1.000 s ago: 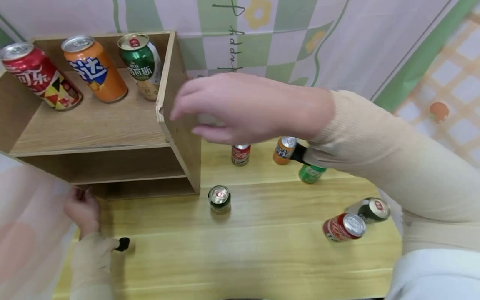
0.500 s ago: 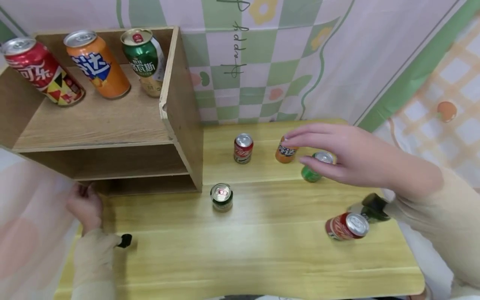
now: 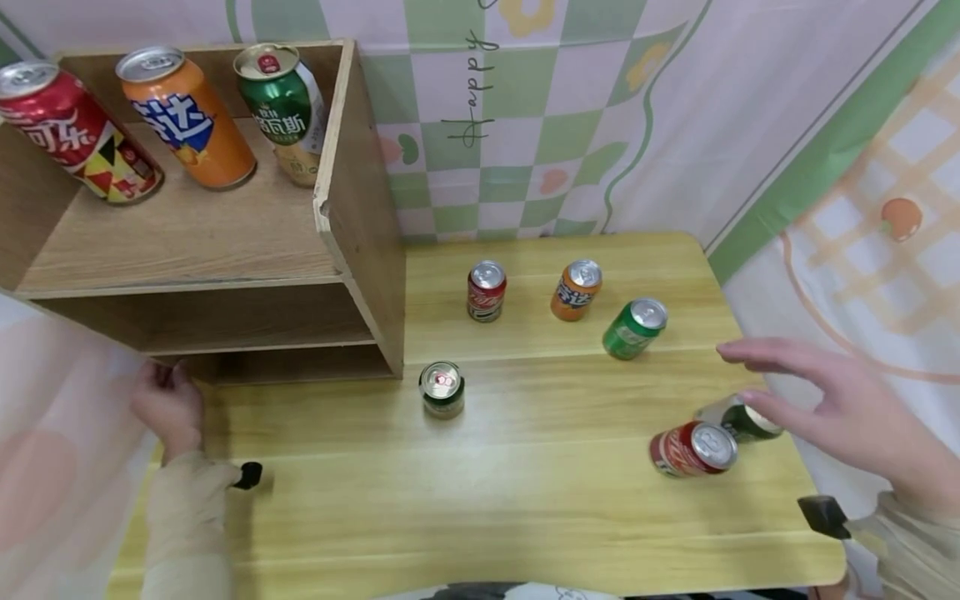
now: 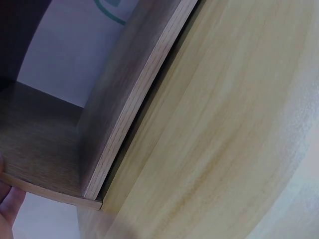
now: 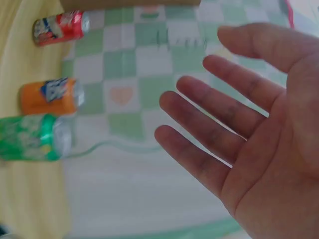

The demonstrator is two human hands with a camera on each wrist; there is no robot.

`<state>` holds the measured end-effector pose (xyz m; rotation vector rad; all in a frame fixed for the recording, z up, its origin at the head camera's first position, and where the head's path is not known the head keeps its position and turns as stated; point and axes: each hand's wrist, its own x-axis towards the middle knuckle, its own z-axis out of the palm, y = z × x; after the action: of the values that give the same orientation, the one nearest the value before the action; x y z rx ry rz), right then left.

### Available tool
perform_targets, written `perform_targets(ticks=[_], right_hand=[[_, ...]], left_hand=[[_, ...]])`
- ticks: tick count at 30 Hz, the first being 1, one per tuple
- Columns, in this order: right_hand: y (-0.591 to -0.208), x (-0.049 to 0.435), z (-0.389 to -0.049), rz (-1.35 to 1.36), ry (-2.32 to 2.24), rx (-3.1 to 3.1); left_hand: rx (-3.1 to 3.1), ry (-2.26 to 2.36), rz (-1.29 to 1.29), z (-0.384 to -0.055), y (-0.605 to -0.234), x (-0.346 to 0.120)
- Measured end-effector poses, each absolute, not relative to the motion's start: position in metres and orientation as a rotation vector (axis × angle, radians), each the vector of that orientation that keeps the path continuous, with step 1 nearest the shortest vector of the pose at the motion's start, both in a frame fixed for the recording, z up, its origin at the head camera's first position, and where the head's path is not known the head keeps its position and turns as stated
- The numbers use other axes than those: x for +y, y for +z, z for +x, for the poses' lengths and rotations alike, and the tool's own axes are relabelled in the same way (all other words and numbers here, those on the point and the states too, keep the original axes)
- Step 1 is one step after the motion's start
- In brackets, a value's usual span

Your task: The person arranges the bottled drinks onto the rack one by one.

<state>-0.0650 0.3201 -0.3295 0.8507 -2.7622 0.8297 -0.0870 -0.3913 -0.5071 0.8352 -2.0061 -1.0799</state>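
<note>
Reader: Which object does the left hand (image 3: 168, 407) engage?

Author: The wooden shelf unit (image 3: 367, 192), standing at the left of the tabletop (image 3: 525, 483). The hand lies at the unit's lower front left corner; its fingers (image 4: 12, 203) appear to pinch a panel edge, although the left wrist view catches only part of them.

Reader: And the right hand (image 3: 847, 404)?

Author: It is raised over the right side of the tabletop, free of any object. The right wrist view shows the palm, with four fingers extended and slightly spread and the thumb set apart from them. In the head view the thumb overlaps part of the white-and-dark-green can (image 3: 738, 427), before which stands the front red can (image 3: 678, 451).

Reader: How are the remaining cans arranged?

Author: In the unit's top compartment, left to right: the red cola can (image 3: 82, 137), the orange Fanta can (image 3: 191, 125) and the green-and-gold kvass can (image 3: 281, 117), the last nearest the right side panel. Towards the back of the tabletop, left to right: the rear red can (image 3: 487, 296), the second Fanta can (image 3: 573, 296) and the bright green can (image 3: 628, 333). The gold-lidded dark green can (image 3: 442, 403) stands near the unit's front right corner.

Reader: And behind?

Author: A green-and-white checked curtain (image 3: 446, 87), lettered "Happy".
</note>
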Motion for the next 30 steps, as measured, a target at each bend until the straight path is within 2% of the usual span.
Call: perform_targets(ticks=[7, 14, 30], right_hand=[[-0.386, 0.341, -0.044, 0.78, 1.057, -2.818], [-0.428, 0.35, -0.026, 0.586, 1.166, -2.862], [-0.493, 0.352, -0.001, 0.459, 1.476, -2.809]], left_hand=[[-1.993, -1.068, 0.806, -0.09, -0.507, -0.395], [-1.977, -1.06, 0.829, -0.09, -0.507, -0.397], [-1.99, -1.073, 0.847, -0.089, -0.508, -0.392]])
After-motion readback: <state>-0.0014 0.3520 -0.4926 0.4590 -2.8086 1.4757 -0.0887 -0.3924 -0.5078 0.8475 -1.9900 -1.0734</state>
